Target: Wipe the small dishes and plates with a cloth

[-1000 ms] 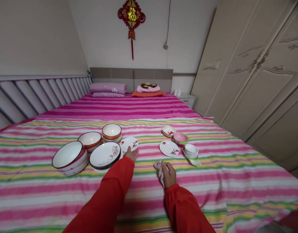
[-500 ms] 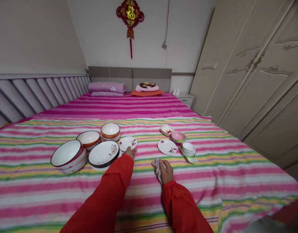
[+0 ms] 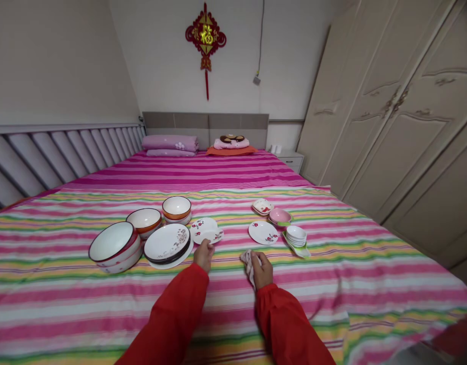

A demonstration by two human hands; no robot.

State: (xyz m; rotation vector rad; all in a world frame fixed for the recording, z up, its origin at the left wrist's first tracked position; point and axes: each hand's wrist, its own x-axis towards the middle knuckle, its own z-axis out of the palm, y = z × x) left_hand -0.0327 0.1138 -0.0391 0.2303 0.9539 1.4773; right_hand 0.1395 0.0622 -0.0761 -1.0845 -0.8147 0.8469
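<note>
1. My left hand [image 3: 203,254] pinches the near rim of the held plate [image 3: 213,236], small, white and flowered, just right of the dark-edged plate stack [image 3: 167,242].
2. The held plate overlaps a second flowered plate [image 3: 203,223], which sits right of the stack and a little farther from me; whether the two touch, I cannot tell.
3. My right hand [image 3: 262,269] has its fingers gathered around a crumpled cloth [image 3: 247,263], right of the stack and nearer to me, apart from every dish.
4. Right of the stack, beyond the cloth, lies a lone plate [image 3: 263,232]; the small white bowls [image 3: 296,234] stand farther right again.
5. Left of the stack I have the large bowls [image 3: 114,246].
6. I judge the step in hand to be picking up the held plate by its edge, with the cloth ready but not on it.
7. As I see it, the next move calls for a firm pinch and a level lift, so the rim neither slips nor scrapes the plate behind.
</note>
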